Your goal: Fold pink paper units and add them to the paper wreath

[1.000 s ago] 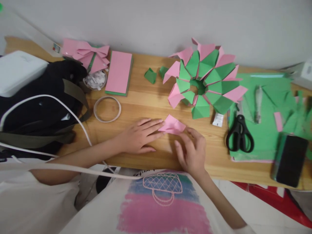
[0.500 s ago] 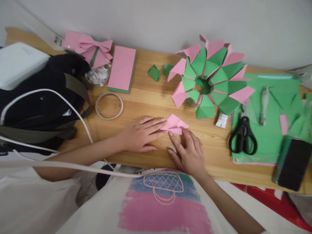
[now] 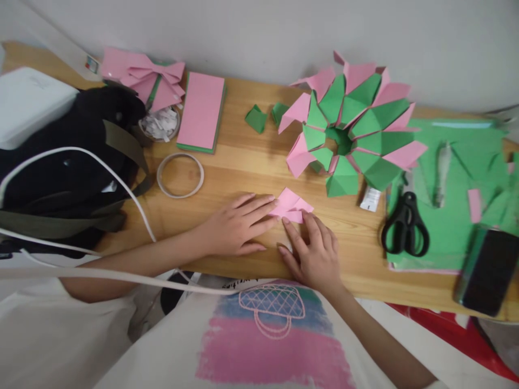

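A small folded piece of pink paper (image 3: 292, 202) lies on the table between my two hands. My left hand (image 3: 239, 224) is laid flat from the left, its fingers stretched out and their tips on the paper's left corner. From the lower right, my right hand (image 3: 314, 251) touches the paper's lower edge with its fingertips, fingers apart. Both hands are open and press the paper down rather than grip it. Above them stands a ring of folded pink and green paper pieces (image 3: 365, 111). Two small green folded pieces (image 3: 255, 118) lie to its left.
A roll of tape (image 3: 180, 195), a stack of pink and green paper (image 3: 201, 111) and a bowl of white scraps (image 3: 160, 124) are on the left. Black scissors (image 3: 405, 227), a cutter (image 3: 443, 173) and a phone (image 3: 486, 270) are at right. A white cable (image 3: 133, 197) crosses a black bag (image 3: 60, 178).
My hands and the pink paper stay almost in place, with only a tiny shift of the left fingers. The view has moved slightly.
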### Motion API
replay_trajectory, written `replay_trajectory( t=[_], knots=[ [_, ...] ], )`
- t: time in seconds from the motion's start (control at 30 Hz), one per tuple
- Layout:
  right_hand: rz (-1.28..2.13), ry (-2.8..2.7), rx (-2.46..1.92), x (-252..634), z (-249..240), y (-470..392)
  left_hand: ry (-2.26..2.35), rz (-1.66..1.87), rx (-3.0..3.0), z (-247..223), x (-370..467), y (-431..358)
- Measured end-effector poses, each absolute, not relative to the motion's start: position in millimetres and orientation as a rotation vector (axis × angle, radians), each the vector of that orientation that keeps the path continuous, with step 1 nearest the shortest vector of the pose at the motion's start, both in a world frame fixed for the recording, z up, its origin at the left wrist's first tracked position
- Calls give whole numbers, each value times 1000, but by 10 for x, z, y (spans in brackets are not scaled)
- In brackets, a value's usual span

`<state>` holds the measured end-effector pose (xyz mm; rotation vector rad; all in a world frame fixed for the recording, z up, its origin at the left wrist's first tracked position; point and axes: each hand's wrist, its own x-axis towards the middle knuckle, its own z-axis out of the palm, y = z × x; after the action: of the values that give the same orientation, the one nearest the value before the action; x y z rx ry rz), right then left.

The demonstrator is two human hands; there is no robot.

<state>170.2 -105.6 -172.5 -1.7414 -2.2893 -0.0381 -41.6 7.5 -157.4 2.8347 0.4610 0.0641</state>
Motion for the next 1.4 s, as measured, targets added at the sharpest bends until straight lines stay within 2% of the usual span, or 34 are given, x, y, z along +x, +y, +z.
replay_trajectory(
  t=[0.47,0.8,1.07,1.4],
  knots=[
    [-63,-2289,-1750,1672,-1689,-1043,445,106,2859,-1570,-517,114],
    [-11,-2258,-1736,1678,-1690,-1036,431,369,3002,-1530,-540,137],
    [-11,-2237,-1736,1675,-1689,-1031,431,186,2933,-1570,-358,65],
    [-147,-2159,-1883,1771,-1611,-1149,473,187,2927,-1556,-377,51]
  ],
)
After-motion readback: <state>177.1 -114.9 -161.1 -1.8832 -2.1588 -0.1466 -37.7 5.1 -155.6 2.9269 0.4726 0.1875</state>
